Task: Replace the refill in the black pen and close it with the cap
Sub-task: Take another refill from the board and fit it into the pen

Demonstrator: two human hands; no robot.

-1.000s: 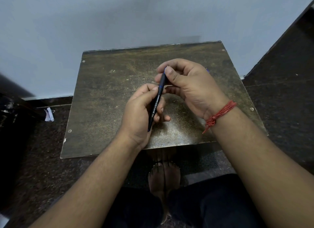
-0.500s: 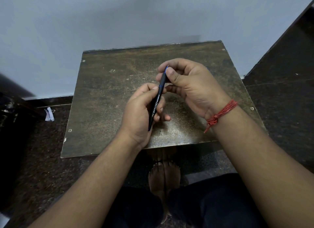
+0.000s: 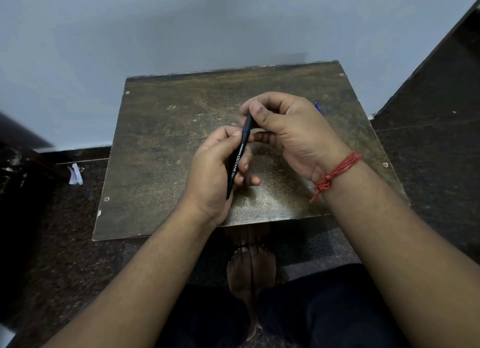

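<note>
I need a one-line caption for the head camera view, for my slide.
Left hand holds the black pen by its barrel while the right hand pinches its upper end above a worn table.

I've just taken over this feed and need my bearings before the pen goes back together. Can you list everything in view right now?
black pen: one, black with white lettering, held above the table by both hands, tip end up
blue item: one, blue, on the table behind the right hand, mostly hidden, cannot tell what it is
table: one, worn brown top with screws at the corners, against the wall
paper scrap: one, white, on the dark floor left of the table
red thread: one, tied round the right wrist
left hand: grips the pen's barrel
right hand: pinches the pen's upper end
bare feet: two, on the floor below the table's near edge
</note>
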